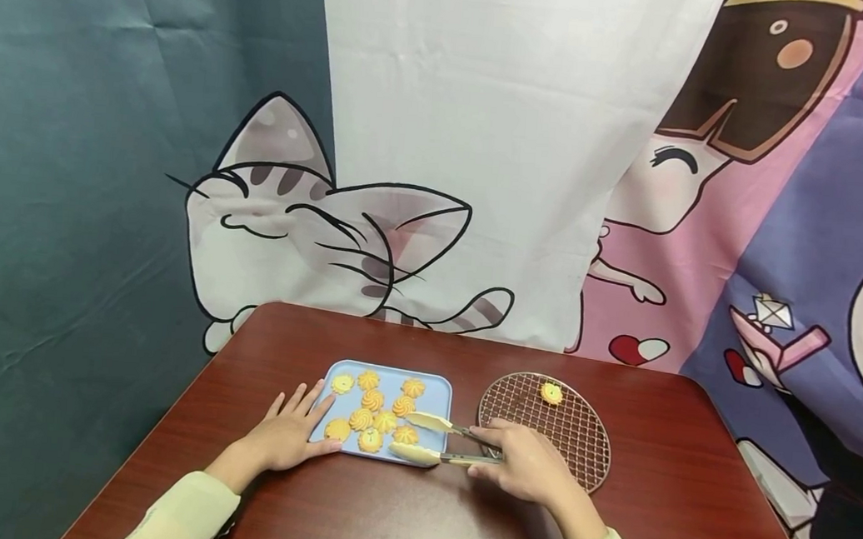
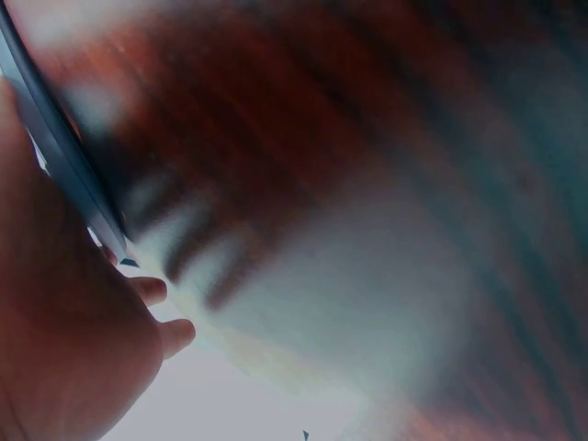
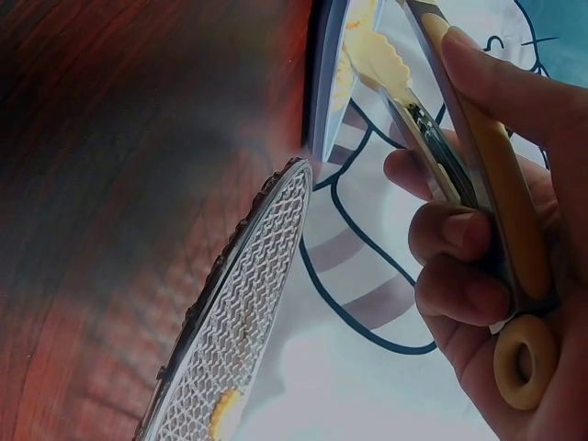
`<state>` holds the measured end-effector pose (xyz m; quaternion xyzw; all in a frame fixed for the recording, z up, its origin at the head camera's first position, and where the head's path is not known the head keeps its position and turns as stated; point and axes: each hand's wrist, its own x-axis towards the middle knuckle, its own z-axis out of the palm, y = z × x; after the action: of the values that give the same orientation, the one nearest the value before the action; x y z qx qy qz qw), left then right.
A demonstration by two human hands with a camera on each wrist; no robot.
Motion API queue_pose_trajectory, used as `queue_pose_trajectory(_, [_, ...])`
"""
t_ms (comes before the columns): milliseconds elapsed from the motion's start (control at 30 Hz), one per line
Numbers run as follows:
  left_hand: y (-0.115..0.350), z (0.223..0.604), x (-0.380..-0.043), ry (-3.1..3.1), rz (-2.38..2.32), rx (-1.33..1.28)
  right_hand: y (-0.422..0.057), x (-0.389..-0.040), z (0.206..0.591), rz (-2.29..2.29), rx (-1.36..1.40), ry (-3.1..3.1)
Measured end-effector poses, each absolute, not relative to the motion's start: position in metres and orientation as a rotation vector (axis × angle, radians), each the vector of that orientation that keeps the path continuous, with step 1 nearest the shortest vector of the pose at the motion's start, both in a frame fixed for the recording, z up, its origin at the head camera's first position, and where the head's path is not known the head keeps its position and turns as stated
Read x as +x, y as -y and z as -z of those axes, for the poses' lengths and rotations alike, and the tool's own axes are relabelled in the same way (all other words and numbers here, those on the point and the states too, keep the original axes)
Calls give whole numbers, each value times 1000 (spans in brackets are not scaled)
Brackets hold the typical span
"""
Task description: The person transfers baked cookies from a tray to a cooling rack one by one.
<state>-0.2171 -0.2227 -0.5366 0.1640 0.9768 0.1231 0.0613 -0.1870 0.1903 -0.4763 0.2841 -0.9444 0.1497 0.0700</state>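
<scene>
Several cookies [image 1: 372,400] lie spread over a light blue tray [image 1: 436,384] left of the table's middle. At the tray's left edge rests my left hand [image 1: 286,436], its fingers spread and straight. My right hand [image 1: 527,461] grips a pair of tongs [image 1: 472,459] with cream tips, fingers curled round the handles, as the right wrist view also shows. The parted tips of the tongs are over the tray's right part, near a cookie [image 1: 406,435]. A round wire rack [image 1: 585,435] sits to the right, partly behind my right hand, with one cookie [image 1: 551,393] on it.
The brown wooden table [image 1: 399,518] has rounded back corners. Behind it hangs a curtain [image 1: 488,98] printed with a cartoon cat and figures. The left wrist view is blurred, with the tray's edge [image 2: 60,147] beside the hand.
</scene>
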Motion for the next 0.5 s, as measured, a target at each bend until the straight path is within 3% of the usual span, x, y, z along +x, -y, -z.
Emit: queue_pose_trajectory(500, [223, 538, -218, -2952, -370, 484, -188, -191, 476, -493, 847, 2886])
